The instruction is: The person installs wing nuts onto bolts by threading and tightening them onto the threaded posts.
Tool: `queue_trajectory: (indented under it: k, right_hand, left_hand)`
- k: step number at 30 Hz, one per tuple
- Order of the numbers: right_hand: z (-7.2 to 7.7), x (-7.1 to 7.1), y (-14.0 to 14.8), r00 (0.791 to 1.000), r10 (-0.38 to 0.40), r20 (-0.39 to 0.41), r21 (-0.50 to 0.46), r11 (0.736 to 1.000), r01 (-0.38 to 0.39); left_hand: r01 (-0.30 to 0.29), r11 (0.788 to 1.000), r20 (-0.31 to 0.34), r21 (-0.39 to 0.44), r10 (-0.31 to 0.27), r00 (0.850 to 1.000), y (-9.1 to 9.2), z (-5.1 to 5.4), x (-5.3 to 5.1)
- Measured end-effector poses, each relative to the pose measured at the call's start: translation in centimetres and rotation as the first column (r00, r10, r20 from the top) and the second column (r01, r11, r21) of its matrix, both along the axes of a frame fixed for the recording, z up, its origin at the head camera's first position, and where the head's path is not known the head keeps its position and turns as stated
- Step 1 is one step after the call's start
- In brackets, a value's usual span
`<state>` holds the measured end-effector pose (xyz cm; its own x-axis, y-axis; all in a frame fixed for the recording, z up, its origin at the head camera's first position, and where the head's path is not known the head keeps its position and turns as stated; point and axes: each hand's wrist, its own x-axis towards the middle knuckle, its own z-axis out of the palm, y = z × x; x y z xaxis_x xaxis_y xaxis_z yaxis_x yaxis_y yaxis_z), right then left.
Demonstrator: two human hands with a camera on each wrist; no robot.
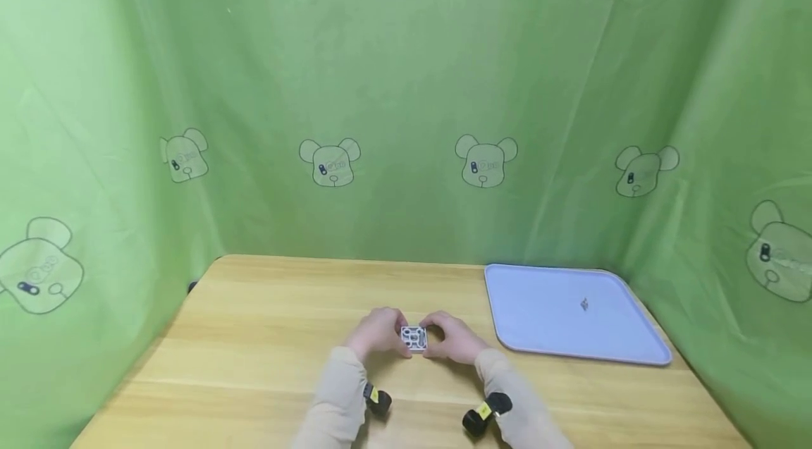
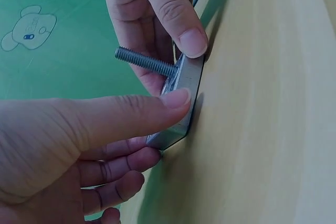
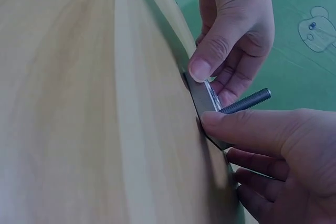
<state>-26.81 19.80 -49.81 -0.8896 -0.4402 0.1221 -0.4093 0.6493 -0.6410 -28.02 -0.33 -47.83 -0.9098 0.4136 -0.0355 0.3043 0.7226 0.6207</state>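
Note:
A small square metal block [image 1: 414, 338] with a patterned top face lies between both hands just above or on the table. A threaded rod [image 2: 146, 62] stands out from that face, also visible in the right wrist view as a dark screw [image 3: 247, 101]. The left hand [image 1: 380, 333] pinches the block's left side, its thumb on the near edge. On the opposite side the right hand [image 1: 455, 339] pinches the block in the same way. The block's underside is hidden, so contact with the table cannot be told.
A pale blue tray [image 1: 539, 308] stands on the wooden table [image 1: 266, 336] at the right, holding a tiny metallic piece [image 1: 584, 304]. Green curtains [image 1: 406, 223] with bear-head prints surround the table at the back and both sides.

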Motion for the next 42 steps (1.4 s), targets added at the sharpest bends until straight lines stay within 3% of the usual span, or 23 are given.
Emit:
queue_trajectory:
  k: [14,26,33,42]
  right_hand:
    - [-0.1,0.9,2.1,1.000,-0.004,-0.025,0.029,1.000,0.005]
    - [0.4,1.0,3.3,1.000,-0.001,0.021,0.054,0.999,0.000]
    - [1.4,0.4,6.8,0.999,-0.030,0.041,-0.036,0.999,0.031]
    - [2.6,0.0,12.3,0.987,-0.139,-0.080,-0.125,0.984,0.129]
  left_hand:
    - [0.016,1.000,0.011,0.006,-0.016,1.000,1.9,-0.3,0.6]
    - [0.023,0.999,0.030,0.024,-0.024,0.999,2.2,-0.4,0.7]
    - [0.023,1.000,0.024,0.020,-0.024,0.999,1.9,-0.3,0.6]
    - [0.029,0.996,0.081,0.090,-0.036,0.996,1.9,-0.8,0.5]
